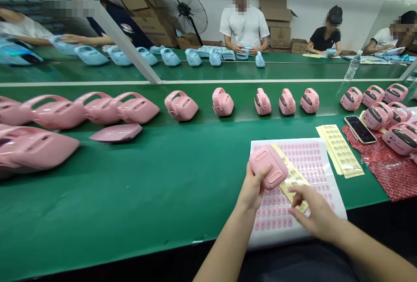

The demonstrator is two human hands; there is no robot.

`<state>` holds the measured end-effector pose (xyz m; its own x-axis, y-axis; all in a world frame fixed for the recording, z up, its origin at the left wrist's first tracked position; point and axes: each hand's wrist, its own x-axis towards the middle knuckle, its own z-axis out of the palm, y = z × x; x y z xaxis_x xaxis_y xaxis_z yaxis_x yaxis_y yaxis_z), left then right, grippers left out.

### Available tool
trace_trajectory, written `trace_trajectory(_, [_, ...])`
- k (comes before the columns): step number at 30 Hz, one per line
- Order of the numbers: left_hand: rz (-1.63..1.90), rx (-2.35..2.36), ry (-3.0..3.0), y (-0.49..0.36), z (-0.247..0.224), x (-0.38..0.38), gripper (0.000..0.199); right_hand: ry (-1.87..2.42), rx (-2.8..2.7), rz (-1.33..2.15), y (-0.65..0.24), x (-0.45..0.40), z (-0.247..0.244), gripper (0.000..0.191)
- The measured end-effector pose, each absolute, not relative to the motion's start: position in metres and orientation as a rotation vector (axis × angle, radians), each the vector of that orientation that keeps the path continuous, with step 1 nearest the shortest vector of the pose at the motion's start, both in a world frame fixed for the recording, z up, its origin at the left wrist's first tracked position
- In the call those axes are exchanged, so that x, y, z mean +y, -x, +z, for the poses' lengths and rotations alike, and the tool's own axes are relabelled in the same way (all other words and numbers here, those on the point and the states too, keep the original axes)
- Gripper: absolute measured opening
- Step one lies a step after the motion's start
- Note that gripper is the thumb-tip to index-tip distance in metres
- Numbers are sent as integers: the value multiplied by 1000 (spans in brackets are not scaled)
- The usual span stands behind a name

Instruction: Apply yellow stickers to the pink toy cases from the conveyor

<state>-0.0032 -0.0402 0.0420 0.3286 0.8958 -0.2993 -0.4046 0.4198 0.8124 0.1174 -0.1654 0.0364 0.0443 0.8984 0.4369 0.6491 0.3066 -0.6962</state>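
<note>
My left hand holds a pink plastic housing raised a little above a white sheet of pink stickers on the green table. My right hand rests on that sheet, its fingertips pinching at a narrow yellow sticker strip that lies diagonally across it. The strip runs partly under the housing.
A stack of yellow sticker strips and a phone lie to the right, beside finished pink units on red bubble wrap. A row of pink housings lines the green conveyor. Other people work on blue units across the belt.
</note>
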Motion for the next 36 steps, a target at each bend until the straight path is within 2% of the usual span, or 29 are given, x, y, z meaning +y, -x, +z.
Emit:
trace_trajectory(3, [962,847,-592,6,41,-38,52,1488,-1776,403,-105,-182,-7,52])
trace_trajectory(5, [958,838,-542,8,40,-38,48,1543,-1795,349,-98,-185,-27,57])
trace_trajectory(10, [957,799,-475,9,40,-40,44,1590,-1804,94,-81,-189,-45,44])
trace_trajectory(15, [1027,811,-355,10,39,-41,39,1562,-1719,93,-79,-194,-46,39])
trace_trajectory(22, [1066,671,-230,12,32,-42,44,1529,-1673,286,-85,-189,-46,52])
trace_trajectory(28, [1057,584,-191,12,29,-47,38,1510,-1547,461,-81,-190,-44,41])
trace_trajectory(33, [1071,479,-23,16,23,-45,35,1414,-996,935,-86,-172,-13,30])
trace_trajectory(36, [1079,420,44,15,19,-48,37,1196,-645,1067,-88,-149,22,33])
